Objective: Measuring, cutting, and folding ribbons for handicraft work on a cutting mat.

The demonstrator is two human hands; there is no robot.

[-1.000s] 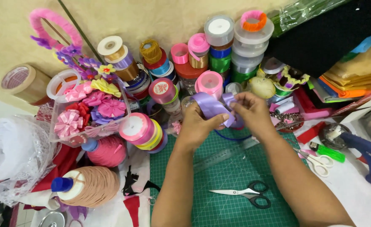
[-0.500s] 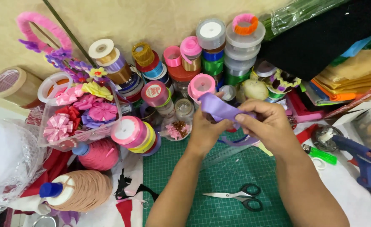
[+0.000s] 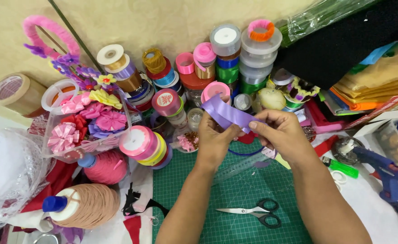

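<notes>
Both hands pinch one strip of purple ribbon [image 3: 228, 114], held up over the far edge of the green mat [image 3: 235, 199]. The left hand [image 3: 214, 142] closes thumb and fingers on the ribbon's lower part; the right hand [image 3: 282, 133] grips the near end between thumb and forefinger, the remaining fingers curled. The strip slants up and away to the left from the pinch, flat and taut, its free end near a pink spool [image 3: 214, 90].

By the look of it, the step in hand is folding or looping the ribbon into shape. Such a fold calls for holding the pinch steady with one hand while the other brings the free end round, keeping the edges even so the satin does not slip.

On the mat, nearer the person, lie black-handled scissors [image 3: 253, 212], closed, well apart from the hands. A clear ruler [image 3: 242, 165] lies just under the forearms. To the right a blue glue gun [image 3: 384, 169] rests on the table. To the left a clear box [image 3: 83, 129] holds ribbon flowers, with a pink thread cone [image 3: 104, 166] and a tan one [image 3: 83, 205] below it. Stacked ribbon rolls [image 3: 226, 58] crowd the wall behind.
</notes>
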